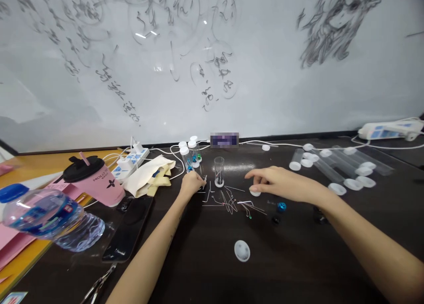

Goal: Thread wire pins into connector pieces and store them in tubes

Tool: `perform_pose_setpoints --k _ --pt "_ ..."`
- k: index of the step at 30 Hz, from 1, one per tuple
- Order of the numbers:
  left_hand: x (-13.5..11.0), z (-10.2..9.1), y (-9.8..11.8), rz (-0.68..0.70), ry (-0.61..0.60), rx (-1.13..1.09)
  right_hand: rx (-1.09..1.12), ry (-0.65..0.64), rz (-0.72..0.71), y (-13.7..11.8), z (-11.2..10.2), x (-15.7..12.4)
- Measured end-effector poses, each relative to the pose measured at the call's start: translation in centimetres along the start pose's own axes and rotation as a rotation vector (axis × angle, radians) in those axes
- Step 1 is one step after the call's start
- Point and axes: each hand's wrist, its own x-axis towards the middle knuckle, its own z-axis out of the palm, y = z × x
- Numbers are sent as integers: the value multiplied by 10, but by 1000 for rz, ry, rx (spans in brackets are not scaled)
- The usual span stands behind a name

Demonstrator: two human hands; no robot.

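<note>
My left hand is closed in a pinch at the table's middle, with a thin bent metal wire at its fingertips. Just right of it stands a clear tube on a white base, with dark thin pieces inside. Loose thin metal wires, several bent at one end, lie in front of the tube. My right hand hovers with fingers apart and nothing visible between them. A white cap lies beneath its thumb, partly hidden; whether they touch I cannot tell. Nearby are a blue knurled part and a small black part.
Capped tubes stand behind my left hand. Clear tubes and white caps lie at right; another white cap is in front. Left are a phone, water bottle, pink cup and pliers.
</note>
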Motion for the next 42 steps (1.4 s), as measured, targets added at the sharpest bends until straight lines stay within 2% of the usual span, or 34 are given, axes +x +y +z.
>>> perform_pose_setpoints --k 8,14,23,27,29,32,36,39,42 --pt "-5 5 -3 46 147 92 -221 -57 74 7 17 2" --pt "-12 4 -8 97 239 49 -380 -5 138 18 32 15" --pt "-16 10 -12 150 328 -98 -469 -41 180 33 55 32" --pt "-21 4 -1 254 380 -255 -483 -20 159 34 54 33" --pt "-25 0 9 337 363 -364 -486 4 145 33 52 32" --pt "-29 0 24 428 260 -514 -491 41 131 32 50 32" --pt "-25 14 33 416 153 -667 -499 51 136 37 54 35" --pt "-17 25 35 397 126 -772 -497 39 157 39 55 37" --pt "-19 25 37 393 125 -884 -490 30 160 35 51 34"
